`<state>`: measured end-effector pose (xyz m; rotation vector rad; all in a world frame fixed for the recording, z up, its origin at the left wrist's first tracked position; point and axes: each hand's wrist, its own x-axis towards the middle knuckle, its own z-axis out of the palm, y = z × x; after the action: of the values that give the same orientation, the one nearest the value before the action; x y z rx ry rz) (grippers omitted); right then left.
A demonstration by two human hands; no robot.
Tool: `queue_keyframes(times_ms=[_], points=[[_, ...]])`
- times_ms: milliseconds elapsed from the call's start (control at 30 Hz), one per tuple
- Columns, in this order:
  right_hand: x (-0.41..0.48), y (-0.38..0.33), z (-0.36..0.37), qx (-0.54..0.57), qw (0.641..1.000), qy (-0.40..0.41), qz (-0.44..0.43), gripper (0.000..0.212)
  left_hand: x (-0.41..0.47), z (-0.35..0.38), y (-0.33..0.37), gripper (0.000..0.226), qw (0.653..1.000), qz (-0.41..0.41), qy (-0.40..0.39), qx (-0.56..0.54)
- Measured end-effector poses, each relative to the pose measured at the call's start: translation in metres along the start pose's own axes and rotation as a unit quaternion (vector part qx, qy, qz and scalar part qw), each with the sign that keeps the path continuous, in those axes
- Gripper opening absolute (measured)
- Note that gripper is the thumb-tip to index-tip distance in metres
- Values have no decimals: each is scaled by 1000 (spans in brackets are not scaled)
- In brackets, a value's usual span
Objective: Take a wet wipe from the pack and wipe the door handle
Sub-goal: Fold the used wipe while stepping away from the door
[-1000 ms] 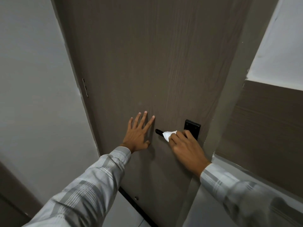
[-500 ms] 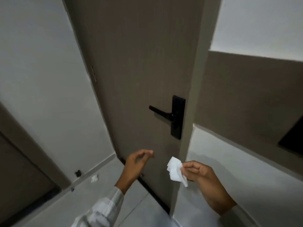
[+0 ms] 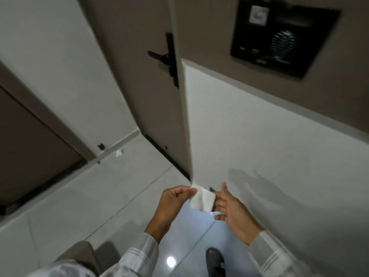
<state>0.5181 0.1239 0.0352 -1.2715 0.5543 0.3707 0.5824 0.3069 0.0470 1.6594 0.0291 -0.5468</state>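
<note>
Head view: a white wet wipe is held low in the middle, above the floor. It is pinched at its left corner by the left hand, with fingers closed on it. The right hand is spread open, its fingers just touching the wipe's right edge. The black door handle is seen up at 12 o'clock, well apart from both hands.

Dim indoor light; glare spot on floor; hand shadows on wall; soft blur, edges warped.
</note>
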Motion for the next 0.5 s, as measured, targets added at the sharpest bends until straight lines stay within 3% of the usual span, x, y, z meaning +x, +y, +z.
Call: queue_keyframes(times_ms=[133, 333, 500], points=[[-79, 53, -33, -57, 991, 90, -86, 11, -46, 55, -34, 16, 999, 0, -40, 15], [-201, 138, -83, 11, 964, 256, -69, 14, -144, 146, -86, 14, 988, -8, -147, 55], [-294, 186, -128, 33, 915, 391, -93, 18, -222, 218, -106, 14, 972, -2, -228, 64]])
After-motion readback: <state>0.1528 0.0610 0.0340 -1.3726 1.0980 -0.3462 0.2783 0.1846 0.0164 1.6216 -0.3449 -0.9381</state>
